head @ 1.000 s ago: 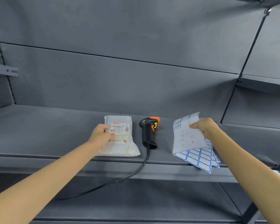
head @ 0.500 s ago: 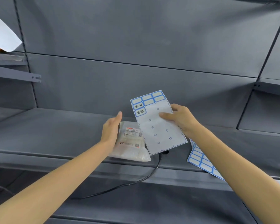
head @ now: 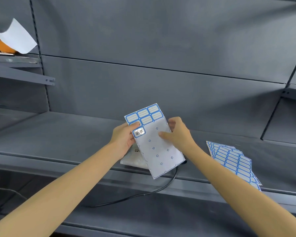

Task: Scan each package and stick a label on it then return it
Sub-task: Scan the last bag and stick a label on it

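Above the package (head: pixel 135 162), both hands' fingers (head: pixel 164 134) pinch the label sheet (head: pixel 158 151), left thumb beside a label (head: pixel 139 132).

The label sheet (head: pixel 158 147) at the centre of the frame is showing mostly white backing dotted with small blue squares, with blue-bordered grey-lined labels along its top. The stack of label sheets (head: pixel 232 161) at right is showing the same blue-and-white grid. The shelf (head: pixel 58 134) is looking uniformly dark grey. White paper (head: pixel 15 36) is lying over something orange at upper left.
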